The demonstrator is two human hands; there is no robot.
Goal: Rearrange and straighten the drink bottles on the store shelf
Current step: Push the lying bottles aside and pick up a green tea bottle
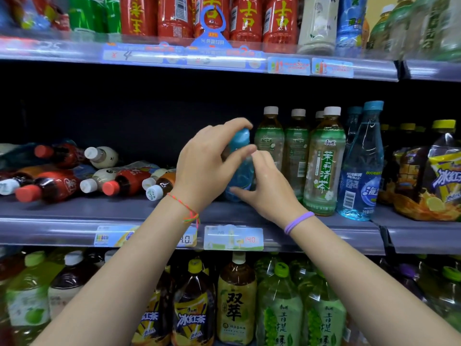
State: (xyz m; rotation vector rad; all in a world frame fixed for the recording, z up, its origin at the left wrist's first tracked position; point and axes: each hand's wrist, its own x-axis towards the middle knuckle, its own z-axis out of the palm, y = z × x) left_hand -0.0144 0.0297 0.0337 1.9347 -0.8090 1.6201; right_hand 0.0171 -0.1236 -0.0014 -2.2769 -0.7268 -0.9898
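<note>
A blue-capped blue bottle [241, 156] stands upright on the middle shelf [99, 208], just left of a row of green tea bottles [324, 161]. My left hand [207, 163] grips its cap and neck with curled fingers and thumb. My right hand [262, 186] holds its lower body, thumb across the front near the base. A heap of fallen bottles [82, 173] with red and white caps lies on its side at the shelf's left. Two more blue bottles [361, 166] stand right of the green tea.
Large wrapped packs of iced tea [429, 176] fill the shelf's right end. Red and green bottles [212, 16] line the shelf above. Big tea bottles [237, 300] stand below. Price tags [233, 238] hang along the shelf edge. A bare shelf strip lies before the heap.
</note>
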